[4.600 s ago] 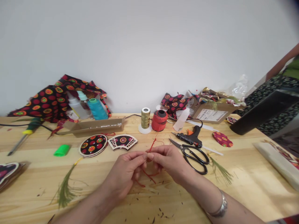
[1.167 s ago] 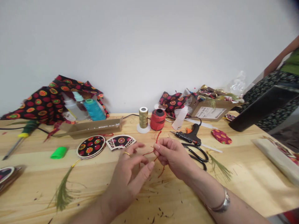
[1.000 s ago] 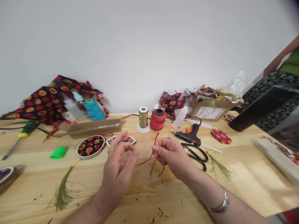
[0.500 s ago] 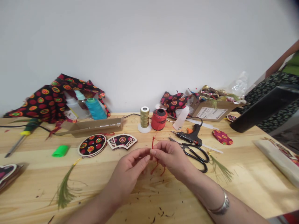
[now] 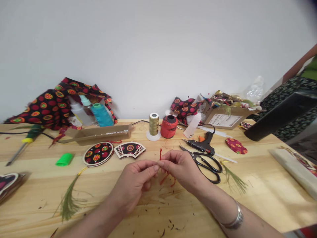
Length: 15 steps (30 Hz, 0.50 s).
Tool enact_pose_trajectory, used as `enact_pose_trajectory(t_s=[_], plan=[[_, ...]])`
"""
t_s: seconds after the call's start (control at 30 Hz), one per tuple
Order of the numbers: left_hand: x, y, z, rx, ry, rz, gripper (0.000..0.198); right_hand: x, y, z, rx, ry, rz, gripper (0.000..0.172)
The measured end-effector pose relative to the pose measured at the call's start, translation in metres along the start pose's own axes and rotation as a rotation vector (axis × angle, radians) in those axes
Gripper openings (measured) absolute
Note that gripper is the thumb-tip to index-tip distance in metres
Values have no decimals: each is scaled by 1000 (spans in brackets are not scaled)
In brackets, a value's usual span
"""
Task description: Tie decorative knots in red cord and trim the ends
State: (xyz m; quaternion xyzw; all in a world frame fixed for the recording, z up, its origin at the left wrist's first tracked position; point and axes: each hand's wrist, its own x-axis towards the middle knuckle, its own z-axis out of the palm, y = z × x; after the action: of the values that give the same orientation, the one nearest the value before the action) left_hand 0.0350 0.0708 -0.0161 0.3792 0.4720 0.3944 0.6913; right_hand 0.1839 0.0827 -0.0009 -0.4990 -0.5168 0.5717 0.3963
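Note:
A red twisted cord (image 5: pixel 160 154) is pinched between the thumb and finger of my right hand (image 5: pixel 179 167); a short length stands up above the fingertips and loose ends hang below. My left hand (image 5: pixel 138 178) meets it, its thumb and forefinger closed at the same spot on the cord. How much of the cord lies inside the fingers is hidden. Just right of my right hand lie black-handled scissors (image 5: pixel 208 167) and a black glue gun (image 5: pixel 203 144). Behind my hands stand a red thread spool (image 5: pixel 168 127) and a gold thread spool (image 5: pixel 154 125).
To the left lie a round fabric ornament (image 5: pixel 97 154) with a green tassel (image 5: pixel 70 201), a fan-shaped ornament (image 5: pixel 130 150), a green cap (image 5: pixel 64 159) and a screwdriver (image 5: pixel 21 148). A filled cardboard box (image 5: pixel 223 119) stands back right. Another person's arm (image 5: pixel 300 64) shows at right.
My left hand has shifted slightly, its fingers drawn closer together. The upright end of the red cord leans a little further left and lower. Other things look the same.

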Motion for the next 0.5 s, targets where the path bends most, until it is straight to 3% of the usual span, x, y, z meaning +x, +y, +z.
enact_pose_trajectory(t_s=[0.5], plan=[[0,-1,-1,-51,-25,-38,11,-1,-2,-2,134,-35,119,25]])
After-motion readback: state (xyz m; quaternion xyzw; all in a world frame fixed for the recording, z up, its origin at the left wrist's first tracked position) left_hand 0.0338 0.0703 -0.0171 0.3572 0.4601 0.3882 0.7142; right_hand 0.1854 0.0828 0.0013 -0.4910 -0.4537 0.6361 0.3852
